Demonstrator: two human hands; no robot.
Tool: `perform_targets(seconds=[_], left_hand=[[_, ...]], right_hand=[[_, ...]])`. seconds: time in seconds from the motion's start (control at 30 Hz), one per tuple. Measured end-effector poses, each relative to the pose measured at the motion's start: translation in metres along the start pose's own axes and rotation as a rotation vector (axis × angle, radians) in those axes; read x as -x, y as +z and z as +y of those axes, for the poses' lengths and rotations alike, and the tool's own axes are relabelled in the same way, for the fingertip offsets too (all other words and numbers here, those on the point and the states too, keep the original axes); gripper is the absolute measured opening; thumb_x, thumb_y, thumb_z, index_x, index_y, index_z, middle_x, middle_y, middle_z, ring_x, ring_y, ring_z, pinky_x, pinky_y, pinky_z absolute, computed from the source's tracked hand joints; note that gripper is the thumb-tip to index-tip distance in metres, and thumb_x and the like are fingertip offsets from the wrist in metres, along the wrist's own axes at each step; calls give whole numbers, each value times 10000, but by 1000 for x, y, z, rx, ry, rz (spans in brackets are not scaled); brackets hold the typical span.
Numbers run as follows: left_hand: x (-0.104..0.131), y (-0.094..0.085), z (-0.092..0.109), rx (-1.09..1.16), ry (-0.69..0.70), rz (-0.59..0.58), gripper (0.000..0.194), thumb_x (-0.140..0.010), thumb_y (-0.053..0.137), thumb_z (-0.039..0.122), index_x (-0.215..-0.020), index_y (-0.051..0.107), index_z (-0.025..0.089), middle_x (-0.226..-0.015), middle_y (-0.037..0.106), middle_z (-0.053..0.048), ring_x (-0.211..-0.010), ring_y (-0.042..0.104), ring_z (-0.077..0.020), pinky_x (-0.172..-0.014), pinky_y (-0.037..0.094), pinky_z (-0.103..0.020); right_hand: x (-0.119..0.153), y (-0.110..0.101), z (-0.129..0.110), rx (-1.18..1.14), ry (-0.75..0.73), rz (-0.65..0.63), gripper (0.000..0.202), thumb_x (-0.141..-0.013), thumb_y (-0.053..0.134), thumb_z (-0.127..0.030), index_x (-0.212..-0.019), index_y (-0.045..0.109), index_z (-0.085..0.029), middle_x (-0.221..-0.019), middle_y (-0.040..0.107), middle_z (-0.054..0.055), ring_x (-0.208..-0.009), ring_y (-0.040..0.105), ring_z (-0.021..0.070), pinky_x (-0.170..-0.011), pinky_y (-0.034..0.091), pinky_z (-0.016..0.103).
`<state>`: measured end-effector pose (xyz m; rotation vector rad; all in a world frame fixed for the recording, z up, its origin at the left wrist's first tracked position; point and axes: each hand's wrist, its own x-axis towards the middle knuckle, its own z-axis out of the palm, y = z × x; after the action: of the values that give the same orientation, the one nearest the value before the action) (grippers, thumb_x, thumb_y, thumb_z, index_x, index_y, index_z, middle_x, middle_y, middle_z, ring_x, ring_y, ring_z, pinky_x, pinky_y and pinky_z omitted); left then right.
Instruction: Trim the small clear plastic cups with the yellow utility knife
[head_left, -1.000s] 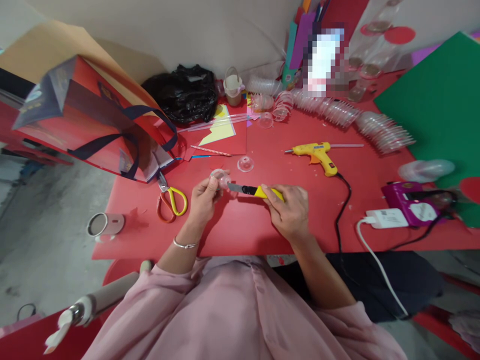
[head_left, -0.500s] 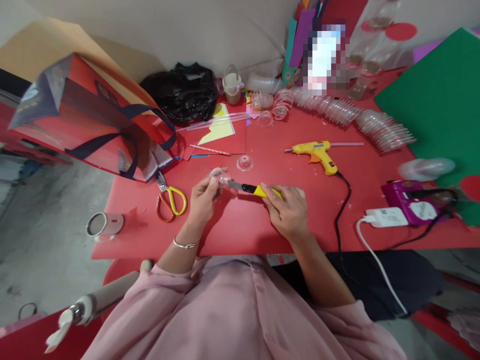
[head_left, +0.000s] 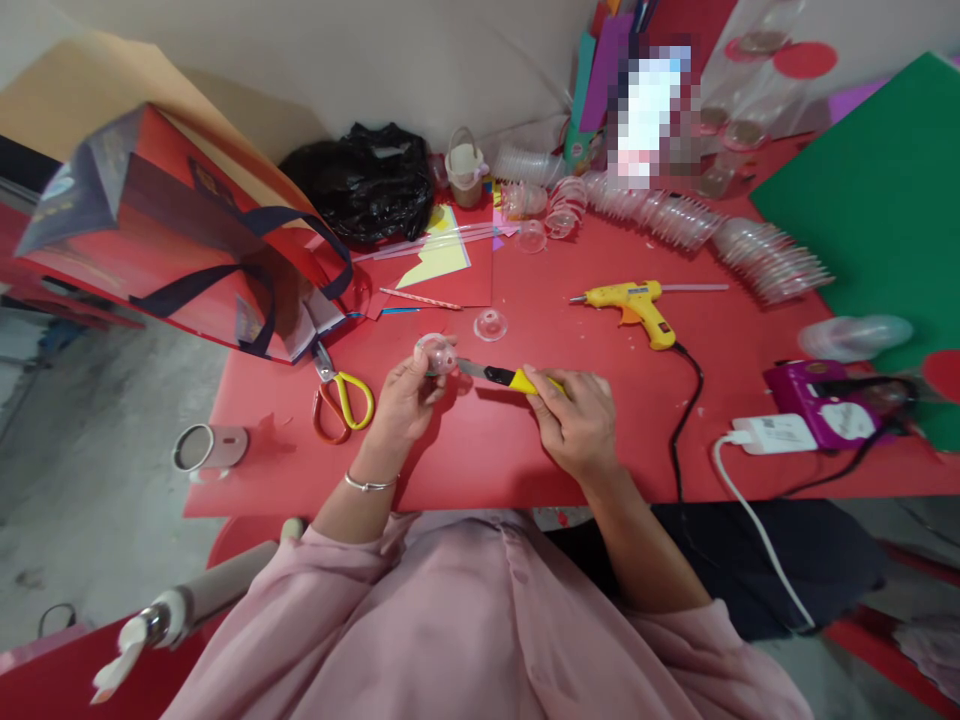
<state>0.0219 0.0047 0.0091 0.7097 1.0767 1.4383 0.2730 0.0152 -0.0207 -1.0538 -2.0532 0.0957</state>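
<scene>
My left hand (head_left: 409,393) is closed on the edge of a clear plastic dome lid (head_left: 436,353), which it holds tilted above the red table. In my right hand (head_left: 576,420) is a utility knife (head_left: 525,380) with a yellow handle, gripped from above. Its blade points left and the tip is at the lid's right side; whether it touches cannot be made out. A second clear dome lid (head_left: 490,325) lies on the table just beyond the blade. To the left of my left hand lie scissors (head_left: 341,400) with one red and one yellow handle loop.
A yellow glue gun (head_left: 630,306) lies right of centre, its black cord running off the front edge. Stacked clear lids (head_left: 679,220) line the back. A red bag (head_left: 202,230), a mug (head_left: 214,448) and a white charger (head_left: 776,435) stand at the sides.
My left hand has turned the lid, so its rounded face now shows more toward me. The knife has barely shifted, its tip still by the lid.
</scene>
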Motion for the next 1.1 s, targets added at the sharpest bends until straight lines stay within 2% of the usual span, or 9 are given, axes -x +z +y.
perform_targets(seconds=[0.17, 0.47, 0.6, 0.67, 0.87, 1.1], left_hand=[[0, -1, -1, 17, 3, 8, 453, -833, 790, 580, -1017, 799, 166, -861, 695, -88, -597, 490, -89, -385, 265, -182], [0, 3, -1, 18, 16, 30, 477, -786, 836, 575, -1034, 794, 169, -789, 669, -70, -563, 468, -89, -378, 255, -189], [-1, 4, 0, 40, 5, 50, 453, -811, 810, 583, -999, 789, 171, -770, 658, -65, -556, 467, -89, -369, 280, -173], [-2, 4, -1, 53, -11, 58, 455, -830, 783, 600, -980, 781, 170, -811, 678, -74, -562, 479, -87, -368, 295, -169], [-2, 3, -2, 50, -24, 56, 443, -821, 782, 614, -966, 765, 195, -1121, 731, -101, -610, 546, -86, -379, 328, -190], [0, 2, -3, -3, 24, 20, 383, -821, 810, 533, -1005, 756, 201, -1203, 720, -98, -644, 577, -89, -408, 359, -202]], right_hand=[[0, 0, 0, -7, 0, -17, 366, -1011, 608, -265, -1373, 657, -265, -1120, 752, 65, -1002, 674, 198, -907, 428, 365], [0, 1, -1, -26, -15, -14, 371, -1002, 617, -252, -1372, 651, -261, -1129, 749, 65, -1008, 677, 203, -904, 431, 373], [0, 1, -1, -27, -21, -11, 367, -1000, 619, -248, -1366, 654, -252, -1123, 748, 69, -1003, 677, 205, -900, 430, 371], [0, 1, -1, -27, -20, -12, 371, -1000, 618, -247, -1370, 652, -255, -1124, 748, 69, -1001, 678, 205, -903, 430, 371], [1, 1, -1, -30, -4, -28, 394, -1006, 609, -255, -1398, 634, -281, -1129, 750, 62, -1015, 678, 206, -912, 432, 375], [2, 2, 0, -16, 20, -35, 402, -1014, 601, -266, -1415, 627, -280, -1139, 746, 67, -1011, 670, 205, -890, 431, 371]])
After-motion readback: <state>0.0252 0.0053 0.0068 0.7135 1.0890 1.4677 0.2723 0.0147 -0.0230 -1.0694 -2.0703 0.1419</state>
